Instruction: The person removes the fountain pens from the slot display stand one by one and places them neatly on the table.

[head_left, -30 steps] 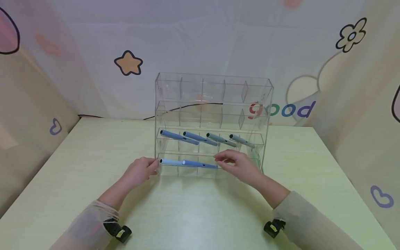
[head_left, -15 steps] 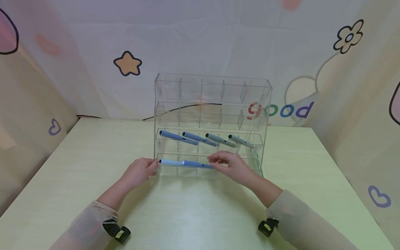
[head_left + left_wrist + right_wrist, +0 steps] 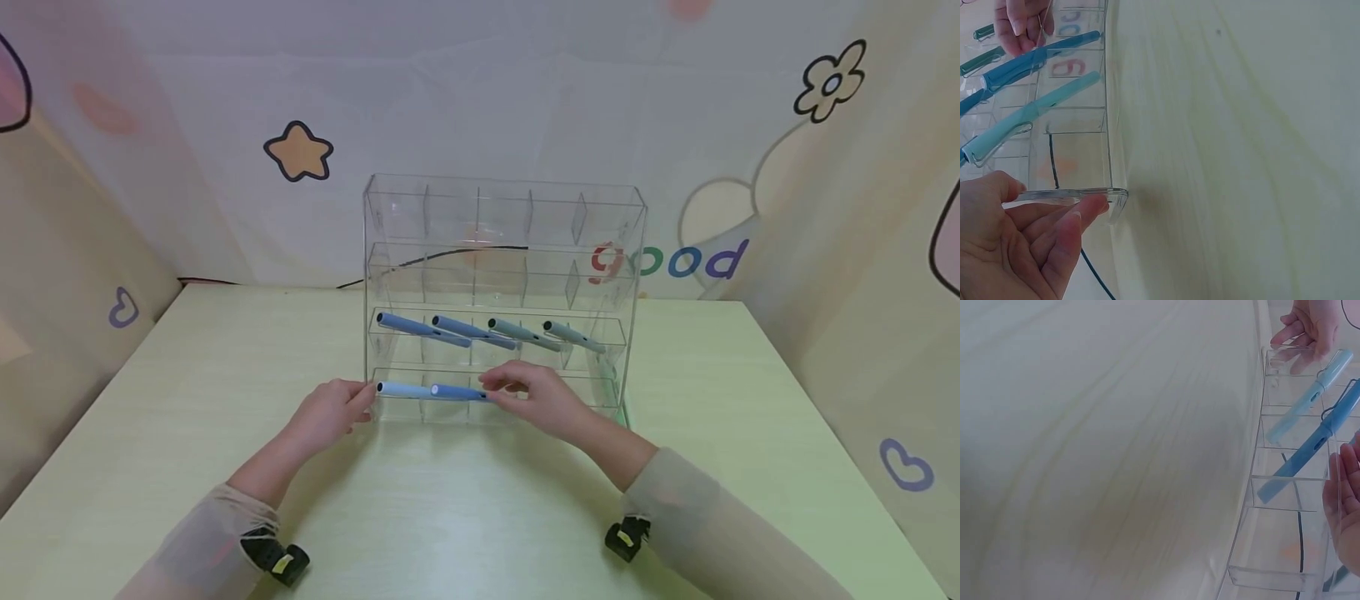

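Observation:
A clear acrylic pen rack (image 3: 498, 200) with stacked rows of compartments stands on the table. My left hand (image 3: 330, 415) grips its lower left side panel, thumb on one face and fingers on the other in the left wrist view. A light blue pen (image 3: 401, 389) and a blue pen (image 3: 453, 392) lean sideways in the bottom row. My right hand (image 3: 536, 400) is in front of that row, thumb and index fingertips parted, right at the blue pen's right end. In the right wrist view its loosely bent fingers (image 3: 1350, 469) are beside the blue pen (image 3: 1310, 450) and curl round nothing.
In the row above lean two blue pens (image 3: 423, 329) and two grey-green pens (image 3: 522, 333). The upper rows hold no pens. A patterned cloth (image 3: 187, 150) hangs behind the pale table (image 3: 450, 517), and a dark cord (image 3: 352, 284) runs along its back edge.
My right hand has slid left along the bottom row, over the right end of the blue pen. My left hand keeps its grip on the rack's side, and the pens stay in place.

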`<control>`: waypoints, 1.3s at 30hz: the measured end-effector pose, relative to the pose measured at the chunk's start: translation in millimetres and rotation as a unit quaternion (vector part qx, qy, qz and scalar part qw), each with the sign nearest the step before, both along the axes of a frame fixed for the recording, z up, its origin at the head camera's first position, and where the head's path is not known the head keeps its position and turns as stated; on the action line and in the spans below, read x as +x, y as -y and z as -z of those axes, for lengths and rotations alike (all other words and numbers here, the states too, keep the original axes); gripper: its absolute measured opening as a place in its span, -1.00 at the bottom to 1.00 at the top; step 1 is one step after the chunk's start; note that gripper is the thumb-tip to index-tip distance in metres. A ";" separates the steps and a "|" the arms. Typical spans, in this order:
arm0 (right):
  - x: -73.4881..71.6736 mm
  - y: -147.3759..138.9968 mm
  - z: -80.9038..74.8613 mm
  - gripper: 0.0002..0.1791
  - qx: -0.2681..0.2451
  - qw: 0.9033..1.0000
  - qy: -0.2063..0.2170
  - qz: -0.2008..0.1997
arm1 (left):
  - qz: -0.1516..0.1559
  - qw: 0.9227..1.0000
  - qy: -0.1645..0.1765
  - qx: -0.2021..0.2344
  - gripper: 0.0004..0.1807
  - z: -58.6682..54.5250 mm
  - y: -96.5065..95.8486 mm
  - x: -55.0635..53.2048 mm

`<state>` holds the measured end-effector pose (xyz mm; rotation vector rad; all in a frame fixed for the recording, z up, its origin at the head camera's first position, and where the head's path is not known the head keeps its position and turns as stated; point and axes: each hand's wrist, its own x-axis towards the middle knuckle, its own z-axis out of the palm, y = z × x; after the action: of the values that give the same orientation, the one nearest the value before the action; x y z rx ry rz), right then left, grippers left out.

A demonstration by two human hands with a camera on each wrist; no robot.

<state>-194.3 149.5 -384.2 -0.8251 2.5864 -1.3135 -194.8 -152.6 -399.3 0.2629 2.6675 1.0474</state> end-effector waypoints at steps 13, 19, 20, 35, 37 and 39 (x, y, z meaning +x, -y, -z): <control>-3.9 9.9 4.4 -0.71 -0.012 1.000 0.004 -0.020 | -0.002 1.000 0.004 0.004 -0.57 0.1 0.5 0.0; -5.4 14.6 5.2 -0.70 -0.013 1.000 0.001 -0.026 | -0.001 1.000 0.003 0.005 -0.57 -0.9 -0.5 0.9; -5.5 15.3 5.0 -0.70 -0.011 1.000 0.001 -0.027 | -0.001 1.000 0.004 0.005 -0.57 -1.3 -0.7 1.2; -7.1 22.0 6.0 -0.67 0.006 0.999 -0.010 -0.032 | 0.005 1.000 -0.002 0.001 -0.56 -2.3 -2.0 0.8; -7.3 23.3 6.1 -0.67 0.008 0.999 -0.013 -0.034 | 0.006 1.000 -0.004 0.001 -0.56 -2.1 -1.8 0.8; -7.3 24.3 6.4 -0.68 0.010 0.999 -0.018 -0.035 | 0.007 1.000 -0.004 0.001 -0.56 -1.7 -1.6 1.0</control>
<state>-201.6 125.2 -390.6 -0.9352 2.5692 -1.2634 -193.9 -150.9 -397.6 0.2874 2.6675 1.0479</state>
